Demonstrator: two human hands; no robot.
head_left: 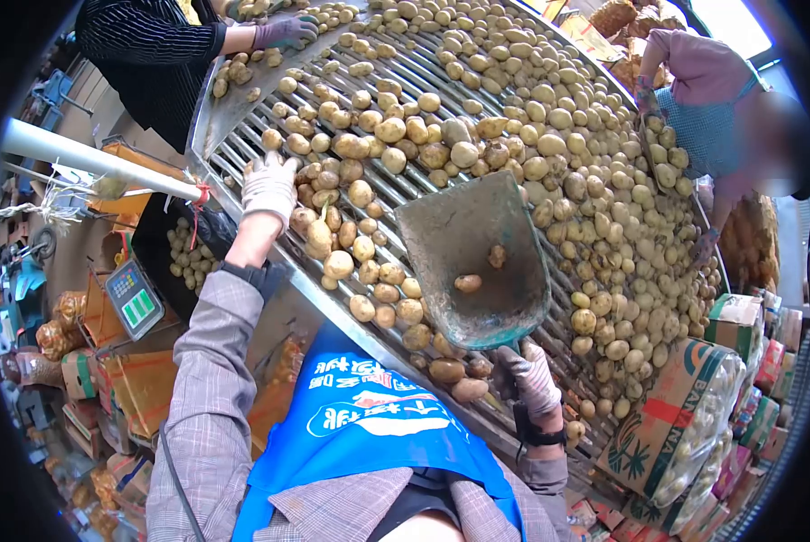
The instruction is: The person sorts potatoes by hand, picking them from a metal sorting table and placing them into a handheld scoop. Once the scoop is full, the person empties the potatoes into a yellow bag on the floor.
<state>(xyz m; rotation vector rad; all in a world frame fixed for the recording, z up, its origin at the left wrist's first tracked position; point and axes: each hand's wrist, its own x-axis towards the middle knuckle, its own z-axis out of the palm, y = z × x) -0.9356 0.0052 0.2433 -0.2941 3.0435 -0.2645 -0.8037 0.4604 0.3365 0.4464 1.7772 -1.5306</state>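
My right hand (531, 379), in a striped glove with dark fingers, is closed at the back of a worn green scoop (463, 244), where the handle would be. The handle itself is hidden. Two small potatoes (468, 283) lie inside the scoop, whose front edge points away from me among the potatoes on the slats. My left hand (269, 188), in a whitish glove, has its fingers stretched out at the left edge of the slatted metal table (251, 135). It is beside a group of loose potatoes (337, 221) and holds nothing visible.
Potatoes (622, 244) are heaped thickly on the right. A co-worker's gloved hand (285, 32) reaches in at the far left; another person (707, 113) stands at the right edge. A digital scale display (136, 303), a white pole (102, 161) and a banana box (662, 420) surround the table.
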